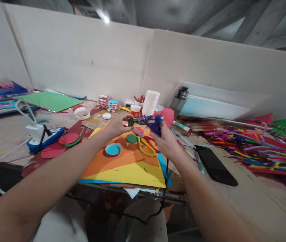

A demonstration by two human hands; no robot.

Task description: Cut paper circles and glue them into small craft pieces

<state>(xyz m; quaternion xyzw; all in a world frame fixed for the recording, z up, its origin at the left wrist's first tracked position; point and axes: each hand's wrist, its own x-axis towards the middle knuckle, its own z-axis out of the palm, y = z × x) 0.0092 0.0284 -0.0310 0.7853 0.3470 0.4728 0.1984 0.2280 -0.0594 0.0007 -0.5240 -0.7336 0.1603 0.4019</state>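
Note:
In my right hand (165,136) is a blue hot glue gun (154,123), its nozzle pointing left and a black cord hanging down from it. My left hand (119,126) pinches a small dark green piece (131,122) close to the nozzle; whether the two touch I cannot tell. Below them lie yellow-handled scissors (146,146), a green paper disc (131,138) and a shallow ring with a blue inside (113,150). These rest on orange paper (125,161) and yellow paper (133,174).
A stack of white paper cups (151,102) stands behind. At right lie a black phone (216,164) and a pile of coloured pipe cleaners (266,148). Red paper discs (53,150) and a blue-white power strip (44,139) are at left. A white partition (82,53) rises behind the table.

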